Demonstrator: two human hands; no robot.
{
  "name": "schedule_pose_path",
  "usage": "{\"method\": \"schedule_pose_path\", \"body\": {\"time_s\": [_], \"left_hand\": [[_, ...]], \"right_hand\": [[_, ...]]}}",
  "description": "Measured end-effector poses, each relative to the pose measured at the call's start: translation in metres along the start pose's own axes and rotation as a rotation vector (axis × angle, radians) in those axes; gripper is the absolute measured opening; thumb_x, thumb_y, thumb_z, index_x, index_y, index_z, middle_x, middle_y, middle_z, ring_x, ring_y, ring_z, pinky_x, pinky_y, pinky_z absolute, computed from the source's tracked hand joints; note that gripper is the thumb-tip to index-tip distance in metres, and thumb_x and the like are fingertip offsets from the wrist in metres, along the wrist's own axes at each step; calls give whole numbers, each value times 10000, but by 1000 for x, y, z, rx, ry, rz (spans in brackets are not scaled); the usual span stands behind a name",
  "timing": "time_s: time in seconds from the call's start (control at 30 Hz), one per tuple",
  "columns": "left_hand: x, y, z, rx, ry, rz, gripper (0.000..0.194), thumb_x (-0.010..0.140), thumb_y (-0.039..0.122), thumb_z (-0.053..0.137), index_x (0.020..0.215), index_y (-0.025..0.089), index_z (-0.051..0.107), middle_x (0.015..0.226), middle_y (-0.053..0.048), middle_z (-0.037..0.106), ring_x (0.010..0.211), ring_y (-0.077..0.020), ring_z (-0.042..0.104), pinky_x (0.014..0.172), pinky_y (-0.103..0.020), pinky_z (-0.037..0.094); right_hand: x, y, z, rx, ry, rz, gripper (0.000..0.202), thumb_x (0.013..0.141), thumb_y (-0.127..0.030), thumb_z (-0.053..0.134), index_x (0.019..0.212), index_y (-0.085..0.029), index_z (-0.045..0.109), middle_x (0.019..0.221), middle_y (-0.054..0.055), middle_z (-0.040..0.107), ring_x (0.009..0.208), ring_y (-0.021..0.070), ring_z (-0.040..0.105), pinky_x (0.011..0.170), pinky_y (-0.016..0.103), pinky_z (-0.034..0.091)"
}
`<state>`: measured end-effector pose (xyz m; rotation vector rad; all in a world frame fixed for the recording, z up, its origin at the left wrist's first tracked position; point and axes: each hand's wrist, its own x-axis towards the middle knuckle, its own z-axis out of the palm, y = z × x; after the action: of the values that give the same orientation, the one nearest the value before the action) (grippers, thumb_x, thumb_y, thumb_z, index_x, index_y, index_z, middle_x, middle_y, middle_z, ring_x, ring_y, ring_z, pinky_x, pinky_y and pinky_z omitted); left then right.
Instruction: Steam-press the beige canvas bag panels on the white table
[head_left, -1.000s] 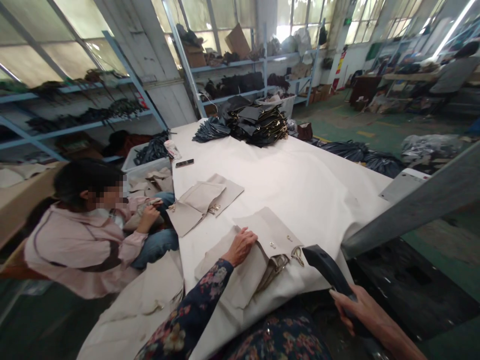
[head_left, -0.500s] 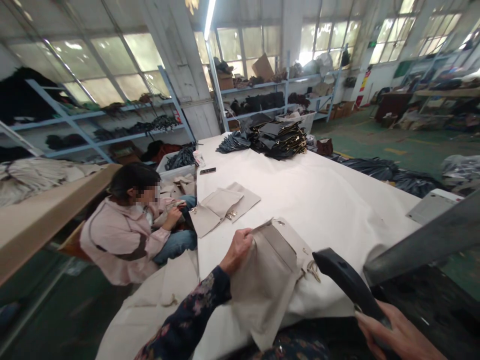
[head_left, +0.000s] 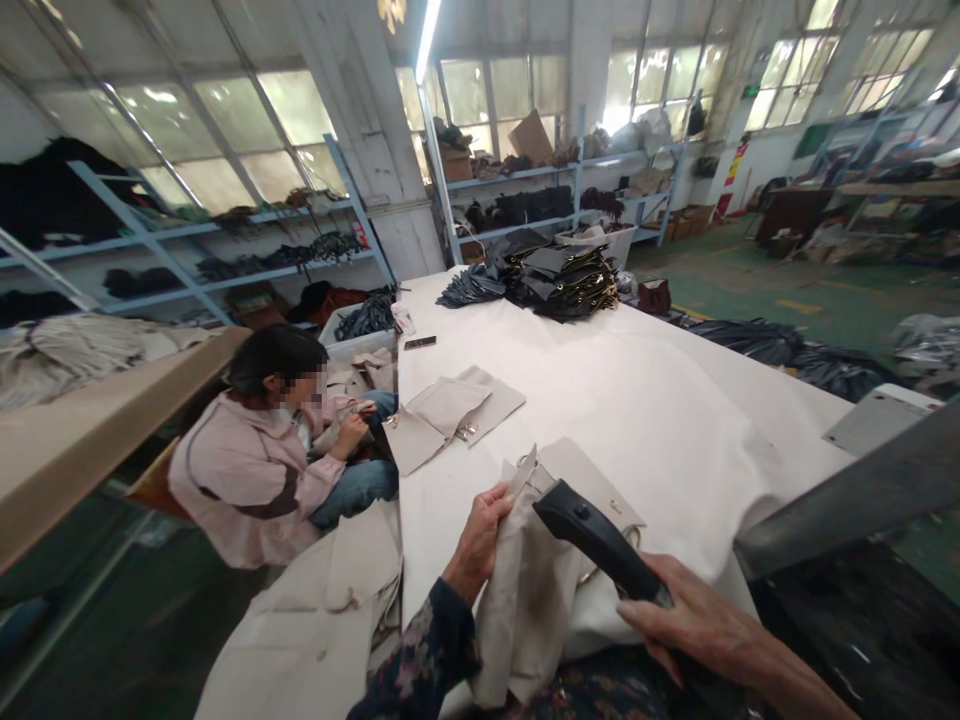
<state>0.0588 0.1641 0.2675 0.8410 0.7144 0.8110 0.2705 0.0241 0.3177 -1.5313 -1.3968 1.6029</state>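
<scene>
My left hand (head_left: 480,540) pinches the upper left edge of a beige bag piece (head_left: 536,600), which hangs over the table's near edge. My right hand (head_left: 686,615) is wrapped round the grip of a black handheld tool (head_left: 596,535). The tool's front end is right at the top edge of the piece, beside metal fittings. Whether it touches the piece I cannot tell. Behind the tool lies a flat beige panel (head_left: 581,475) with small metal hardware.
More beige pieces (head_left: 450,405) lie on the white table (head_left: 637,390). At its far end is a black pile (head_left: 559,275), with a phone (head_left: 420,342) nearer. A seated person (head_left: 262,450) works at the left. A metal bar (head_left: 855,480) slants at the right.
The black tool in my right hand has moved left and up to the beige piece. My left hand has shifted slightly down, and the piece's top edge is now folded upright.
</scene>
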Motion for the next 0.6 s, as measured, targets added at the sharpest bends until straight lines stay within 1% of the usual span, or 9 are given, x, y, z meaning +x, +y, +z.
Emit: {"method": "schedule_pose_path", "body": {"time_s": [0.1, 0.17, 0.23, 0.3, 0.33, 0.4, 0.5, 0.57, 0.6], "left_hand": [[-4, -8, 3, -55, 17, -3, 289, 656, 151, 614, 933, 132, 694, 732, -29, 710, 608, -145, 611, 609, -239, 455], [-5, -16, 3, -64, 91, -28, 300, 622, 156, 618, 909, 122, 697, 737, -38, 709, 639, -161, 620, 642, -258, 468], [-6, -22, 2, -80, 202, -52, 319, 596, 162, 615, 903, 123, 695, 730, -38, 706, 651, -169, 623, 647, -266, 474], [-6, -22, 0, -125, 264, -56, 335, 587, 162, 607, 910, 130, 690, 732, -35, 706, 664, -174, 628, 648, -270, 478], [-5, -20, -2, -158, 267, -45, 337, 583, 157, 604, 908, 131, 688, 734, -34, 707, 672, -177, 631, 652, -271, 480], [-4, -12, -6, -214, 236, -12, 332, 575, 142, 596, 894, 125, 687, 721, -34, 710, 682, -183, 637, 652, -269, 479], [-2, -3, -12, -233, 167, 32, 303, 584, 129, 574, 866, 114, 686, 683, -36, 704, 685, -190, 642, 609, -254, 463], [-1, -4, -14, -199, 157, 25, 297, 593, 140, 566, 864, 116, 685, 683, -38, 700, 690, -196, 641, 583, -252, 455], [-1, -7, -14, -180, 179, 11, 297, 594, 151, 569, 866, 120, 685, 692, -38, 701, 694, -198, 640, 584, -255, 457]], "right_hand": [[15, -8, -1, 36, -37, -24, 225, 826, -385, 554, 785, -177, 480, 459, -60, 522, 364, 68, 433, 368, 153, 331], [27, -12, -3, 69, -34, -49, 246, 810, -399, 566, 745, -180, 475, 453, -57, 519, 357, 72, 437, 360, 157, 341], [38, -16, -7, 91, 0, -85, 266, 804, -413, 571, 710, -184, 472, 444, -58, 507, 362, 80, 452, 369, 167, 371], [46, -17, -10, 83, 48, -105, 283, 809, -429, 567, 699, -185, 472, 442, -57, 504, 359, 86, 464, 373, 176, 390], [48, -17, -11, 72, 57, -105, 287, 811, -433, 566, 701, -185, 472, 437, -56, 503, 352, 88, 466, 367, 177, 389], [47, -14, -12, 48, 48, -87, 271, 811, -417, 573, 717, -182, 473, 438, -55, 509, 350, 88, 466, 364, 175, 389], [41, -7, -8, 35, -6, -46, 228, 818, -377, 564, 747, -180, 474, 446, -56, 518, 352, 81, 456, 362, 167, 377], [39, -5, -5, 33, -35, -19, 221, 821, -379, 555, 765, -179, 477, 448, -57, 524, 346, 76, 445, 352, 161, 356], [40, -5, -2, 36, -47, -10, 220, 820, -380, 553, 770, -180, 477, 447, -58, 524, 346, 74, 440, 349, 159, 347]]}}
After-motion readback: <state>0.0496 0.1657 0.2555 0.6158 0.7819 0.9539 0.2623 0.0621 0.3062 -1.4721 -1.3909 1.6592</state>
